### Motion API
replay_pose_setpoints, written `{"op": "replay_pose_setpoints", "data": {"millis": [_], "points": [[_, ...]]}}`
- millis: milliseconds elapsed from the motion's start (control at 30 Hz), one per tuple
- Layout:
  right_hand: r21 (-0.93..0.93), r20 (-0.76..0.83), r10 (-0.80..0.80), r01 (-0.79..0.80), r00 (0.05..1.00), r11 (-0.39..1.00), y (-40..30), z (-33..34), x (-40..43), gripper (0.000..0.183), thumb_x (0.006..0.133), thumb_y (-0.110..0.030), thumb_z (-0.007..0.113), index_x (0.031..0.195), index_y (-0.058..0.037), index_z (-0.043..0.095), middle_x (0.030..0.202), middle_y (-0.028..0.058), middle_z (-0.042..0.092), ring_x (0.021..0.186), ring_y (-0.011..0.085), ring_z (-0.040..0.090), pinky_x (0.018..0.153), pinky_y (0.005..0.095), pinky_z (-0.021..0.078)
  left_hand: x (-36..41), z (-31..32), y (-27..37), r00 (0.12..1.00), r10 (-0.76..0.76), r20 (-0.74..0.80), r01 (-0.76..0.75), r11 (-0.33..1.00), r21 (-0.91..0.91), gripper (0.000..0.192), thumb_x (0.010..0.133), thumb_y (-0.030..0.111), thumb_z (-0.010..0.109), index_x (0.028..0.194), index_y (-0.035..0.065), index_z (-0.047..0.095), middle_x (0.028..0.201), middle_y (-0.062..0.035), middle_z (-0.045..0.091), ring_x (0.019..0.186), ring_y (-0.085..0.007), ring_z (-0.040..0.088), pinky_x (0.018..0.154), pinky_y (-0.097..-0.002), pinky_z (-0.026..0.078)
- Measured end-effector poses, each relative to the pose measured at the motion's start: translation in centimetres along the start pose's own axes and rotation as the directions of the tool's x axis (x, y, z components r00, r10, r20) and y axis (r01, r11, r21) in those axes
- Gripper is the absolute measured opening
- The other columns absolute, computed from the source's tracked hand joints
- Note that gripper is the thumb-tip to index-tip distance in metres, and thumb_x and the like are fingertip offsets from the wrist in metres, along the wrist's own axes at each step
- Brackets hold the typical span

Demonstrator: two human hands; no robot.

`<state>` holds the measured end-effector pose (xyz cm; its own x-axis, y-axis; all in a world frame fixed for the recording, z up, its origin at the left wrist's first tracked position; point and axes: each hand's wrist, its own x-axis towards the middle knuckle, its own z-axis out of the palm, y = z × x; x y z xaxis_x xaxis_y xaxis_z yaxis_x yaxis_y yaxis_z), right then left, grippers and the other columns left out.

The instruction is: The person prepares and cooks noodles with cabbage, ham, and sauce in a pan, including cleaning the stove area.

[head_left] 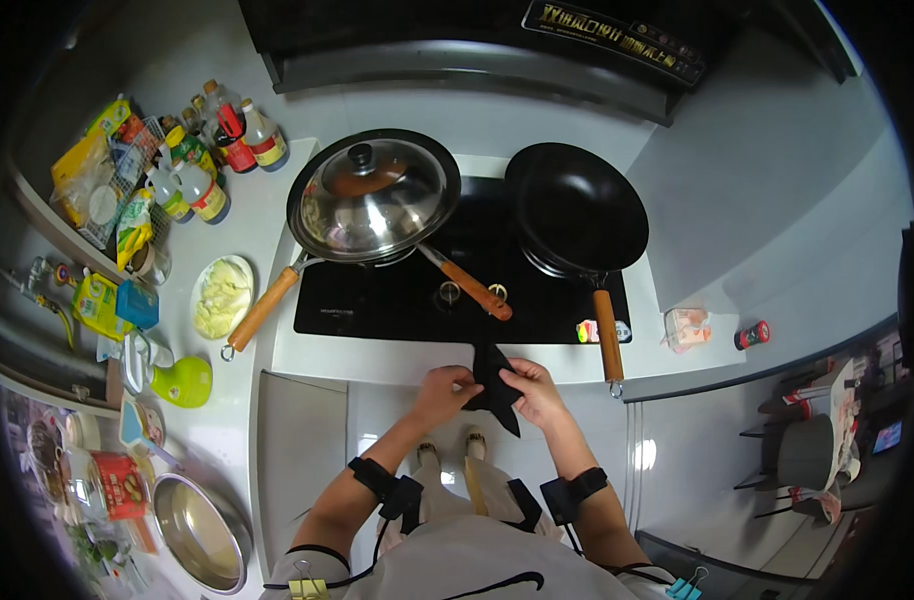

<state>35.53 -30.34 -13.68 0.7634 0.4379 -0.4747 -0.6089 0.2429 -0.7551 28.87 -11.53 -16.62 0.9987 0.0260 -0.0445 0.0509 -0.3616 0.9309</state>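
Observation:
Just in front of the counter's edge, my left hand (pixel 445 396) and my right hand (pixel 533 391) hold a piece of black cloth (pixel 496 381), perhaps a glove. My right thumb and fingers pinch its right side; the left fingertips pinch its left edge. The cloth's top reaches over the counter's edge and a pointed end hangs down. Beyond it is a black glass gas hob (pixel 412 307). A wok under a domed metal lid (pixel 374 202) stands on the left burner, and a wooden-handled utensil (pixel 476 290) sticks out from beneath the lid. An uncovered black wok (pixel 577 206) occupies the right burner.
On the left counter are a plate of cabbage leaves (pixel 223 296), sauce bottles (pixel 266 139), a green spray bottle (pixel 183 382) and a steel basin (pixel 202 532). Wooden wok handles (pixel 266 307) project toward me. At right are a tissue pack (pixel 687 328) and a red-lidded jar (pixel 752 335). A range hood (pixel 472 71) hangs above.

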Motion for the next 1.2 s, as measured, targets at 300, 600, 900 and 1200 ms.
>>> {"op": "replay_pose_setpoints", "data": {"millis": [300, 600, 900, 1200], "points": [[-0.166, -0.110, -0.043, 0.025, 0.993, 0.986, -4.5, -6.6, 1.0, 0.018, 0.082, -0.001, 0.066, 0.100, -0.0008, 0.066, 0.091, 0.0068, 0.067, 0.078, 0.0133, 0.064, 0.068, 0.0239, 0.0532, 1.3, -1.0, -1.1, 0.985, -0.046, -0.169, 0.035, 0.997, -0.072, 0.016, 0.087, 0.015, 0.058, 0.097, 0.0026, 0.055, 0.072, -0.0137, 0.059, 0.063, -0.0247, 0.058, 0.059, -0.0352, 0.044], [-0.223, 0.116, 0.185, -0.156, 0.976, 0.962, -4.2, -7.8, 0.5, 0.035, 0.078, 0.003, 0.069, 0.111, -0.0034, 0.059, 0.089, 0.0002, 0.064, 0.069, 0.0076, 0.060, 0.058, 0.0178, 0.0491, 2.9, -1.0, -1.2, 0.955, -0.036, -0.295, -0.028, 0.978, -0.208, 0.012, 0.089, 0.014, 0.058, 0.096, 0.0034, 0.056, 0.067, -0.0058, 0.053, 0.057, -0.0116, 0.048, 0.054, -0.0289, 0.039], [0.153, 0.086, 0.018, -0.031, 0.996, 0.988, -2.9, -9.7, 1.2, 0.056, 0.088, -0.012, 0.063, 0.138, -0.0191, 0.039, 0.082, -0.0069, 0.059, 0.061, 0.0039, 0.047, 0.059, 0.0212, 0.0448, 3.2, -1.8, 0.0, 0.921, 0.299, -0.250, -0.336, 0.935, -0.118, 0.030, 0.086, 0.006, 0.057, 0.116, 0.0075, 0.061, 0.081, -0.0050, 0.063, 0.059, -0.0120, 0.051, 0.059, -0.0274, 0.044], [-0.896, 0.322, -0.258, 0.381, 0.911, 0.228, -1.5, -8.0, 0.4, 0.012, 0.075, -0.010, 0.072, 0.084, -0.0030, 0.071, 0.125, 0.0141, 0.053, 0.117, 0.0298, 0.047, 0.094, 0.0342, 0.0413, 2.4, -2.6, 2.2, 0.990, 0.143, 0.009, -0.141, 0.956, 0.256, 0.024, 0.082, 0.008, 0.062, 0.106, 0.0082, 0.065, 0.077, -0.0128, 0.067, 0.070, -0.0205, 0.064, 0.066, -0.0305, 0.050]]}}
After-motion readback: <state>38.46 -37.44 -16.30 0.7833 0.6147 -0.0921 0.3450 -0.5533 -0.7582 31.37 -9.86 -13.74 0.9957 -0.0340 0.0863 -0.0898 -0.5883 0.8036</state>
